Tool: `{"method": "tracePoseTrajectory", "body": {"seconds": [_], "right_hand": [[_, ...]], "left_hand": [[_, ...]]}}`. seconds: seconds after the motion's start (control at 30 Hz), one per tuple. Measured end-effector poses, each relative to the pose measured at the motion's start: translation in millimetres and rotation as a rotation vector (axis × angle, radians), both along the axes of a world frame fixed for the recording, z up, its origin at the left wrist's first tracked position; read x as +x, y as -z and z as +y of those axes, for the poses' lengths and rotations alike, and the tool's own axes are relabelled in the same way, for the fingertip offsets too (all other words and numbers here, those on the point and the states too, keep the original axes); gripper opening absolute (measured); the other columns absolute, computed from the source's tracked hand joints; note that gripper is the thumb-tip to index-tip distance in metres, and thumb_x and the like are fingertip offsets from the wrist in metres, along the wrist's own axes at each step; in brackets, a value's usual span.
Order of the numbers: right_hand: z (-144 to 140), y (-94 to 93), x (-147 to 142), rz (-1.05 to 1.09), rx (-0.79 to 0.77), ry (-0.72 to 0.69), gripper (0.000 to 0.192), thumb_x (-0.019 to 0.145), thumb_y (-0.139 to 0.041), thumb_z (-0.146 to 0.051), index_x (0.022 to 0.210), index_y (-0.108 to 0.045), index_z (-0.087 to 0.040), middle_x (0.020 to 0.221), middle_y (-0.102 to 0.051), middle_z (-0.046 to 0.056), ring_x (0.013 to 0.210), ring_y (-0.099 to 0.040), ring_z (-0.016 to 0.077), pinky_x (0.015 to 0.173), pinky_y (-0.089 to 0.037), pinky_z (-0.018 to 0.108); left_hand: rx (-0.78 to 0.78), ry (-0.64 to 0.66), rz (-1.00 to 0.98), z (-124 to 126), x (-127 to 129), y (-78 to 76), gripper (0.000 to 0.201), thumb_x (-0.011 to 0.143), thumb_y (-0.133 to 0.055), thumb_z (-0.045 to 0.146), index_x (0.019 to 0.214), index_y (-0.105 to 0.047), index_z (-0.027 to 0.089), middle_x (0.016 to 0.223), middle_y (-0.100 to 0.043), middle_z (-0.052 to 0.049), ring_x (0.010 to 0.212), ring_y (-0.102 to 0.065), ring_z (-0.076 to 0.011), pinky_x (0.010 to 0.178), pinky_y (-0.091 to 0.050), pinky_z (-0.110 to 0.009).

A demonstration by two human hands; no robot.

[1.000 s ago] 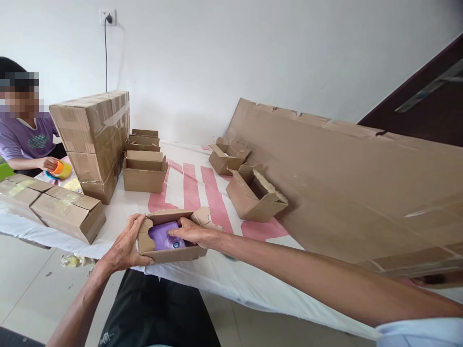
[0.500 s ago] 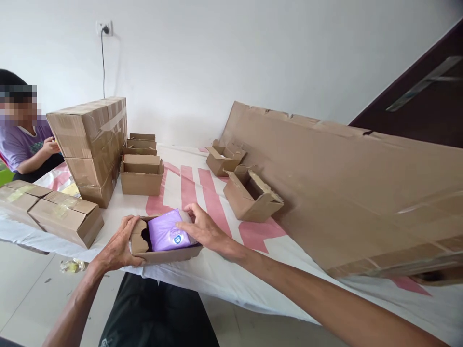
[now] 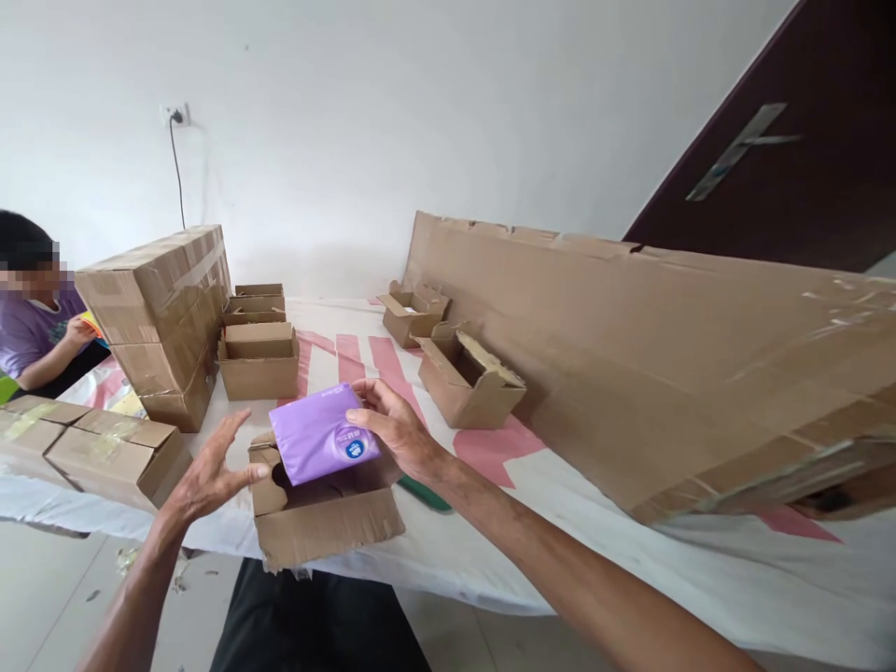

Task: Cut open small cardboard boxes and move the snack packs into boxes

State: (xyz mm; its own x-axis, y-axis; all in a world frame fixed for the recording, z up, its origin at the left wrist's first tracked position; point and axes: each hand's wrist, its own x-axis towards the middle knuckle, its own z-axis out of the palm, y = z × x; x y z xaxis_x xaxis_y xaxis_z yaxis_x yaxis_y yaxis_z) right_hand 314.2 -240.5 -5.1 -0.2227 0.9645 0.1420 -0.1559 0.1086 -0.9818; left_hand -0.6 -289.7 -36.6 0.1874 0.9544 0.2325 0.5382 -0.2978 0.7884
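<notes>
Along the right side of the table (image 3: 630,579), a long flattened cardboard sheet (image 3: 630,364) leans over the striped cloth, the largest thing in view. On the left stand a stack of taped cartons (image 3: 158,317) and two more sealed cartons (image 3: 91,448) lying near the edge, so some packing looks finished. Between them sit several small open boxes (image 3: 259,359) and (image 3: 469,378), their insides too shadowed to tell whether anything lies in them. Nearest the person is the small open box (image 3: 326,518) at the table edge, flaps up and torn at the rim. The purple packet (image 3: 322,443) is gripped at its right end by the right hand (image 3: 399,429), raised just above that box and not resting inside. The left hand (image 3: 206,471) is spread with loose fingers, its thumb at the box's left flap, holding nothing. Judging by this, the packet is neither seated nor set aside, and the box is unsealed.
</notes>
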Motion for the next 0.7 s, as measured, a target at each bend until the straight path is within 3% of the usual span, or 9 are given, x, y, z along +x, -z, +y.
{"method": "tracePoseTrajectory", "body": {"seconds": [0.13, 0.3, 0.47, 0.7], "right_hand": [[8, -2.3, -13, 0.022, 0.055, -0.074, 0.044, 0.07, -0.083, -0.041, 0.106, -0.064, -0.026, 0.104, -0.07, 0.001, 0.098, -0.064, 0.0227, 0.085, -0.052, 0.036], [19, -8.1, -25, 0.025, 0.129, -0.087, 0.041, 0.071, -0.084, -0.042, 0.103, -0.064, -0.026, 0.104, -0.068, 0.001, 0.098, -0.062, 0.0211, 0.085, -0.051, 0.034], [27, -8.1, -25, 0.055, 0.107, -0.094, 0.044, 0.078, -0.082, -0.056, 0.104, -0.063, -0.025, 0.105, -0.068, 0.002, 0.095, -0.065, 0.0217, 0.081, -0.054, 0.035], [23, 13.5, -27, 0.122, 0.031, -0.092, 0.08, 0.077, -0.086, -0.063, 0.141, -0.052, -0.028, 0.145, -0.063, 0.011, 0.135, -0.061, 0.031, 0.108, -0.054, 0.048]], "left_hand": [[-0.03, 0.03, -0.183, 17, 19, -27.9, 0.081, 0.078, -0.086, 0.063, 0.15, -0.066, 0.029, 0.149, -0.069, -0.013, 0.131, -0.067, -0.0395, 0.107, -0.058, -0.05], [-0.069, 0.002, -0.243, 29, 41, -43.7, 0.071, 0.076, -0.087, 0.06, 0.138, -0.074, 0.026, 0.135, -0.076, -0.01, 0.125, -0.069, -0.0362, 0.102, -0.058, -0.045], [-0.08, -0.052, -0.32, 29, 49, -40.5, 0.07, 0.078, -0.084, 0.062, 0.136, -0.074, 0.022, 0.131, -0.077, -0.01, 0.121, -0.07, -0.0353, 0.1, -0.056, -0.043], [-0.01, -0.187, -0.464, 33, 57, -25.5, 0.074, 0.08, -0.081, 0.069, 0.134, -0.074, 0.019, 0.129, -0.078, -0.012, 0.122, -0.07, -0.0363, 0.103, -0.055, -0.042]]}}
